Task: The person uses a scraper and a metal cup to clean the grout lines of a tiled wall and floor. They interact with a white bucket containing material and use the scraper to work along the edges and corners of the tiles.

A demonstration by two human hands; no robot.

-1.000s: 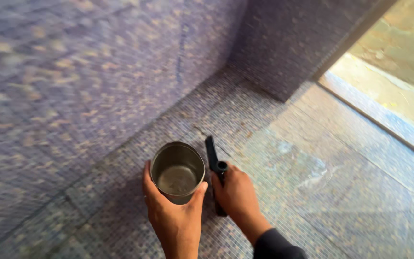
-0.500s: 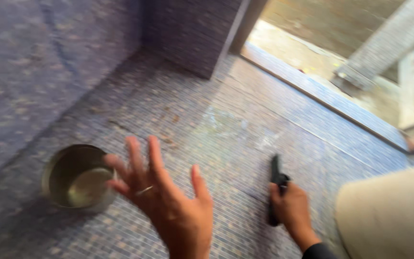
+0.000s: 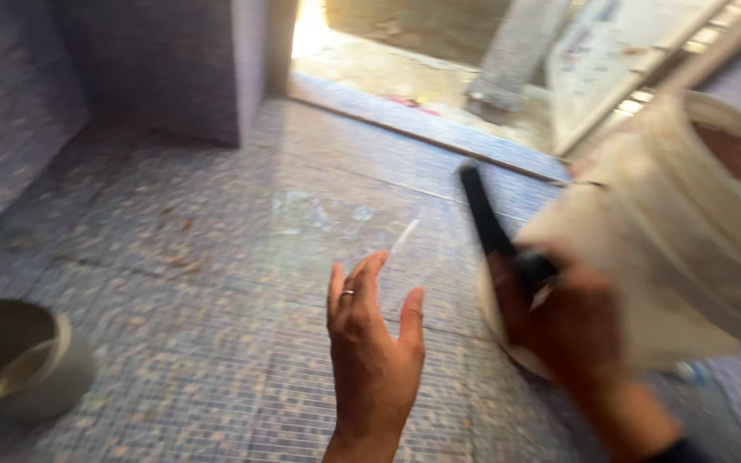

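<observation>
One metal cup [image 3: 19, 360] down on the mosaic floor [image 3: 216, 257], far left, near edge. Left hand [image 3: 375, 360] mid-frame, fingers spread and released, hovering over tiles, well apart from cup. Right hand [image 3: 572, 330], blurred, clenched round black tool [image 3: 495, 227], blade pointing away. Pale bucket [image 3: 688, 249] tilted behind, far right.

One head-worn view — looking steeply down, close over the mosaic floor [image 3: 216, 257].

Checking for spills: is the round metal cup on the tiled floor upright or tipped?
Upright: the round metal cup stands on its base, open rim facing up, apart from both hands.
</observation>
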